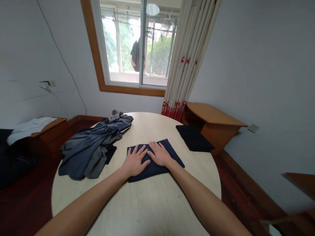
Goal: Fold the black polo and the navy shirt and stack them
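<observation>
A folded navy cloth (169,149) lies flat near the middle of a round pale wooden table (152,203). My left hand (135,161) rests palm down on the cloth's left part, fingers spread and flat. My right hand (159,153) lies palm down beside it on the cloth's middle, fingers stretched out. The two hands touch at the fingertips. Neither hand grips anything.
A heap of grey and blue-grey clothes (93,146) covers the table's left side. A folded black cloth (194,138) sits at the table's right edge. Wooden cabinets stand at the left (51,131) and right (214,121). A window and curtain (187,59) are behind.
</observation>
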{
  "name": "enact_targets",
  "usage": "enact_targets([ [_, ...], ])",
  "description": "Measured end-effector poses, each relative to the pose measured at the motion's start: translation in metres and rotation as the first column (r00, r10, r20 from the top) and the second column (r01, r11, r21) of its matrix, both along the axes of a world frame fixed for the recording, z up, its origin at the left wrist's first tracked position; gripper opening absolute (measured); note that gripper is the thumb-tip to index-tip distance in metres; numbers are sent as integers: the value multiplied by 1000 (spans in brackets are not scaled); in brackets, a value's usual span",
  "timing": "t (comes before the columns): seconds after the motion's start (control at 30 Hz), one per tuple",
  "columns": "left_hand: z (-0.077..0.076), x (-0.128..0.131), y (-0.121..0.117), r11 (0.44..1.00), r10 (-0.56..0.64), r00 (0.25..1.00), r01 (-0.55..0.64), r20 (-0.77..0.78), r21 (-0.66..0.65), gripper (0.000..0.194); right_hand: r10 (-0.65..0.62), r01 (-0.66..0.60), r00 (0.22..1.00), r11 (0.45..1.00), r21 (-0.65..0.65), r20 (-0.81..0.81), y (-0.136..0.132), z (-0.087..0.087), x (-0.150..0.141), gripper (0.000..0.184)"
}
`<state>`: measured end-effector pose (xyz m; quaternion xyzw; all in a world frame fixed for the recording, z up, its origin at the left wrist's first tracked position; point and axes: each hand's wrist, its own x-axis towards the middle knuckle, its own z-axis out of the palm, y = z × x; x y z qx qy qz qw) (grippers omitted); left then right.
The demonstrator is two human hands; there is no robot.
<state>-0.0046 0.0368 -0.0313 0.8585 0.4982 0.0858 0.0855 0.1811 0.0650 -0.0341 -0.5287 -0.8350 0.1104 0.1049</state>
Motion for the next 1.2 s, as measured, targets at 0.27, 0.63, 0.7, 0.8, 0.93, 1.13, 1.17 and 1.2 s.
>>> enact_targets([
  [0.27,-2,-20,13,993,106,994,-106,-15,-56,76,-207,208,977,978,-4,51,22,0,30,63],
  [0.63,4,-26,5,977,209,977,-208,-29,41,76,-359,362,932,931,48,-58,36,-4,56,49],
  [0.7,7,-18,-6,993,77,997,-79,28,85,76,-287,301,951,945,127,-112,34,-1,57,45],
  [0.8,6,-7,-20,976,-213,975,210,58,48,89,-111,143,977,973,179,-182,32,1,57,38],
  [0.93,2,-12,-14,935,-354,934,355,48,-20,97,-73,106,976,982,154,-204,29,7,61,28],
  [1.13,9,-64,25,1000,-6,1000,7,29,-20,94,-144,138,975,989,-48,-171,13,27,76,34],
  [1.17,11,-71,30,996,84,995,-83,61,-19,87,-136,115,975,986,-122,-178,9,29,76,42],
  [1.2,12,-77,34,987,162,981,-160,108,-23,80,-126,92,974,979,-179,-190,6,31,75,49],
])
